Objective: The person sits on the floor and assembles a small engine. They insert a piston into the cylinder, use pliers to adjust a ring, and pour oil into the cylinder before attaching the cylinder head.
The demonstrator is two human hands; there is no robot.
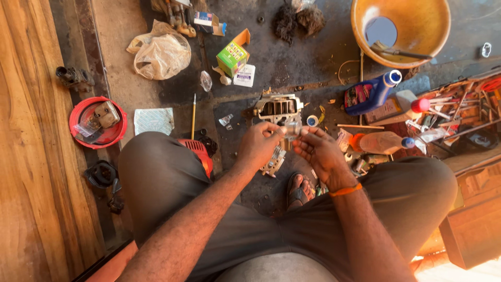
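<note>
Between my knees, my left hand (259, 145) and my right hand (319, 151) meet over the floor. Both pinch a small shiny metal part (291, 128) at the fingertips. An orange band circles my right wrist. A grey metal engine piece (278, 108) lies on the dark floor just beyond the hands, and another small metal piece (273, 163) sits below my left hand. How the small part is shaped is too small to tell.
An orange bucket (417, 49) stands at the top right, a blue bottle (369, 94) and a clear bottle (383, 142) to the right, a red lid (97, 122) with parts at left, a plastic bag (160, 52), a green box (233, 55), tools (462, 107) at far right.
</note>
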